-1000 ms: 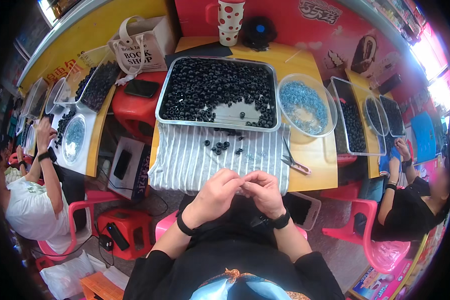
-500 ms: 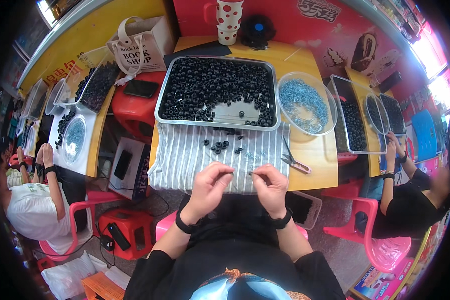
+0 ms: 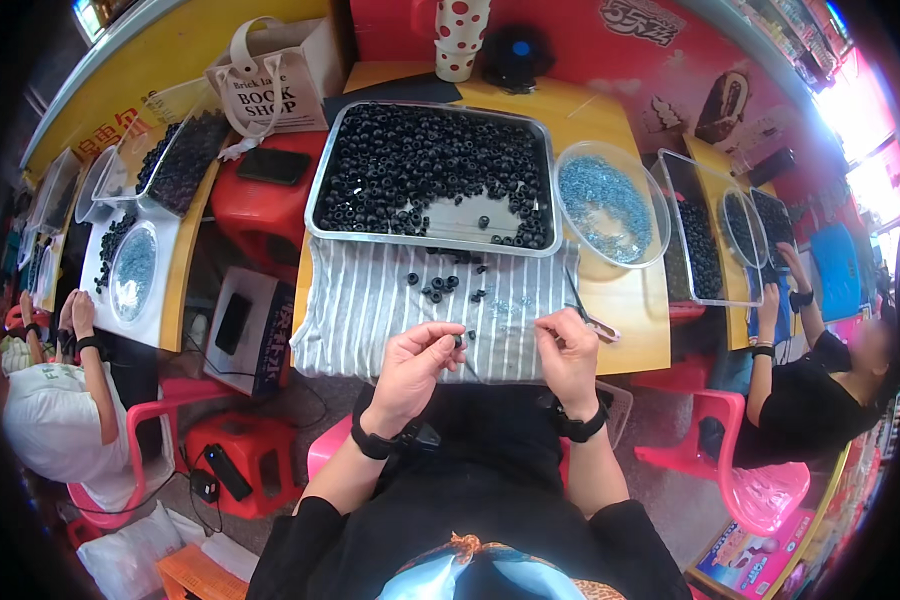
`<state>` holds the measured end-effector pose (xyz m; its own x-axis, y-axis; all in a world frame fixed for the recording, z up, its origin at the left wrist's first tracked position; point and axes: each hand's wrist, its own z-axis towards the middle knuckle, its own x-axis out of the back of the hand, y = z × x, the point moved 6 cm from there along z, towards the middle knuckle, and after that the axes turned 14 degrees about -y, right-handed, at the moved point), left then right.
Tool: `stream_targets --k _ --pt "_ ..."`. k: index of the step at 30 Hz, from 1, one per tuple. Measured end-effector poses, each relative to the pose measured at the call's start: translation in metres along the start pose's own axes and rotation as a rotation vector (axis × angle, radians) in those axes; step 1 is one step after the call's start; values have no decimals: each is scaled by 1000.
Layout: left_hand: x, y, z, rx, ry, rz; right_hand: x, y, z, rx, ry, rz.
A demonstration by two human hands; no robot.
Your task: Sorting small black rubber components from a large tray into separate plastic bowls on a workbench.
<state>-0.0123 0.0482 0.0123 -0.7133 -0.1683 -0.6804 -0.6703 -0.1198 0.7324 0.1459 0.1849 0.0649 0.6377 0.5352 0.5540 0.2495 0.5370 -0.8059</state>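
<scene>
Over the front part of a grey-and-white striped cloth (image 3: 355,335), my left hand (image 3: 413,372) pinches a small black bead (image 3: 459,340) between thumb and forefinger. A thin dark strand seems to hang just below those fingertips. My right hand (image 3: 570,362) is closed in a pinch to the right, apart from the left; whatever lies between its fingertips is too small to make out. Beyond my hands, several loose black beads (image 3: 436,290) and small clear pieces (image 3: 510,305) lie on the cloth. Scissors with a pink handle (image 3: 603,328) rest beside my right hand, partly hidden by it.
Behind the cloth stands a metal tray (image 3: 430,243) of black beads. Right of it is a clear round tub (image 3: 662,235) of bluish pieces. A dotted tumbler (image 3: 460,40) and black fan (image 3: 517,55) stand at the back. People sit at tables on both sides.
My hands have moved apart: the right one went to the right, nearer the scissors, and the left shifted slightly left. A black bead now shows at the left fingertips.
</scene>
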Motion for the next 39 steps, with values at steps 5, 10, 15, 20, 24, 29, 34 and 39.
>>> stream_targets --k 5,10,15,20,24,29,34,39 --pt "-6 -7 3 26 -48 -84 -15 -7 0 -48 -93 -32" --pt "-5 -10 -1 28 -71 -87 -35 -26 8 71 -136 -368" --pt "-5 -10 -1 51 -63 -117 -35 -19 3 -37 -214 263" --pt "-12 -14 -4 47 -68 -150 -47 -41 0 66 -246 487" --pt "-12 -14 -8 15 -67 -57 -50 -48 -2 126 -236 428" --pt "-11 -17 -12 29 -92 -14 -53 -42 -11 131 -233 444" --pt "-16 -17 -12 -21 -125 6 -53 -35 -12 -1 -226 596" --pt "-15 -19 -12 33 -132 -96 -55 -32 -6 -55 -302 551"
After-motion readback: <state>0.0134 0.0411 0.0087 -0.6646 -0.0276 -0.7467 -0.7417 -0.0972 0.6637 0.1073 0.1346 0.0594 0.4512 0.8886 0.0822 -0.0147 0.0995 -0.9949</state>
